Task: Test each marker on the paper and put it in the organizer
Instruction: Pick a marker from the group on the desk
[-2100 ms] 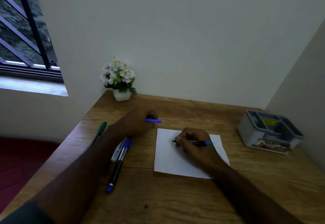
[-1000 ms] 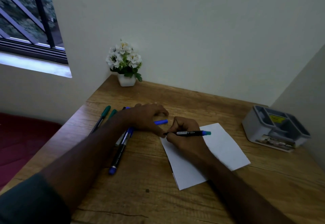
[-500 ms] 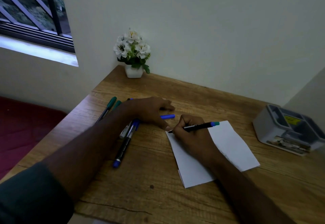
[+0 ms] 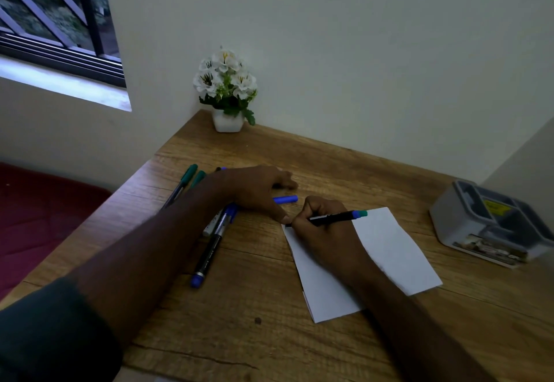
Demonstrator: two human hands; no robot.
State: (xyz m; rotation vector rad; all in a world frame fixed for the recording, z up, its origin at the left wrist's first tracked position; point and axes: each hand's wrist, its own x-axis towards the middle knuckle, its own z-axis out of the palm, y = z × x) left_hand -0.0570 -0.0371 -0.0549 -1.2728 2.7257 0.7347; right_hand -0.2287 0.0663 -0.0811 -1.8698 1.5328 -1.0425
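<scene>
My right hand [image 4: 326, 231] grips a black marker [image 4: 335, 218] with a blue-green end, its tip down at the far left corner of the white paper [image 4: 389, 249]. My left hand [image 4: 254, 189] rests on the desk just left of it, thumb touching that paper corner. A blue cap [image 4: 286, 199] sticks out between its thumb and fingers. Under my left forearm lie a blue-capped black marker [image 4: 209, 249], a white marker [image 4: 211, 225] and two green pens [image 4: 187, 179]. The grey organizer [image 4: 449, 219] stands at the far right, apart from both hands.
A white pot of white flowers [image 4: 227, 93] stands in the back left corner of the wooden desk [image 4: 254, 321]. Walls close the desk at the back and right. The left edge drops to a red surface [image 4: 45, 216] below a window.
The view has swung, so everything sits more to the right and the paper appears turned. My right hand has moved the marker tip from mid-paper to the far left corner. My left hand's fingers have spread flatter.
</scene>
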